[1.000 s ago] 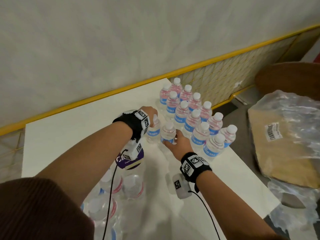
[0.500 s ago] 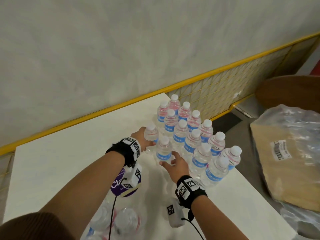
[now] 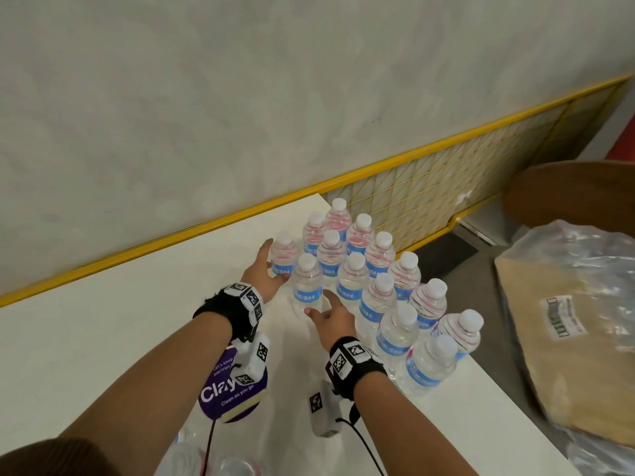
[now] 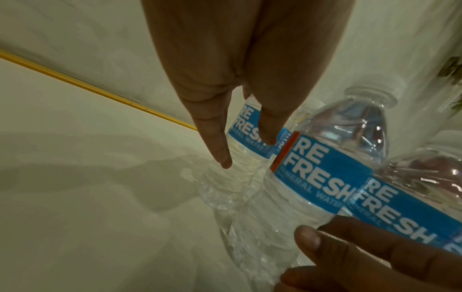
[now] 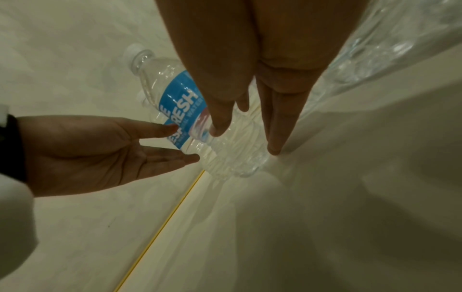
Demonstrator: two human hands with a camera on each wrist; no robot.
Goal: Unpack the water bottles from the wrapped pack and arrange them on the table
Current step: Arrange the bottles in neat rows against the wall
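From the head view, fourteen clear plastic water bottles point(image 3: 364, 290) with white caps and blue labels stand upright in tight rows toward 1 o'clock on the smooth white worktop point(image 3: 103, 324), the left hand point(image 3: 263, 273) flat beside the bottle at 11 o'clock of the group and the right hand point(image 3: 331, 316) spread just before the nearest one, while the wrapped pack point(image 3: 206, 458) lies at 6 o'clock. The left wrist view shows straight fingers point(image 4: 212, 136) against a ribbed bottle point(image 4: 252, 138). The right wrist view shows open fingers point(image 5: 220, 118) touching a bottle point(image 5: 175, 98), gripping nothing.
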